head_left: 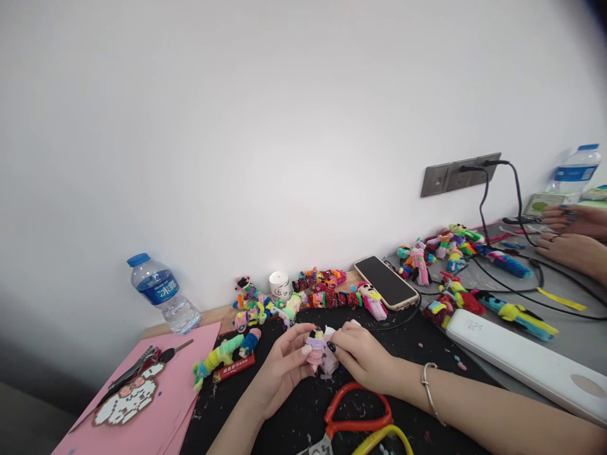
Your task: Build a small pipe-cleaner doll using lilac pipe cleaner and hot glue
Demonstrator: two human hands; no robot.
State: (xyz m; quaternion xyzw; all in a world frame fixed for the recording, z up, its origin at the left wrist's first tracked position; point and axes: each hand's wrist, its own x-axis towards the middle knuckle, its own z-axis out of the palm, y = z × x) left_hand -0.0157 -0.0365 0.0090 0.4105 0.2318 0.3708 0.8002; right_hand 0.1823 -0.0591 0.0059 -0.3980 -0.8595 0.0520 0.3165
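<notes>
Left hand (284, 370) and right hand (361, 355) together low over the black mat (284, 417) on the bench (573, 335), fingers of both closed around one small fuzzy figure (317, 347), pale pink and lilac with a dark top, pinched between them just above the mat. Silver bangle (429, 392) on the right wrist. Just in front of the hands, flat on the mat, scissors with red handles (355, 411) and a yellow-handled pair (382, 441) partly cut off by the lower edge. To the left, a pink sheet (180, 385) carrying a beaded white-and-brown piece (126, 401) and slim metal tools (137, 366); beyond it, a water bottle (164, 294) with a blue cap, near the wall. Behind the hands, a row of bright fuzzy figures (294, 300) along the wall, a small white jar (279, 284) among them. Further right, a phone (386, 282) lying face up, more figures (446, 253) scattered on the grey part of the bench, a long white box (521, 360), and black cables (516, 208) running up to a wall socket (458, 174). At the far right edge, another person's hands (573, 237) resting on the bench, well apart from the mat.
</notes>
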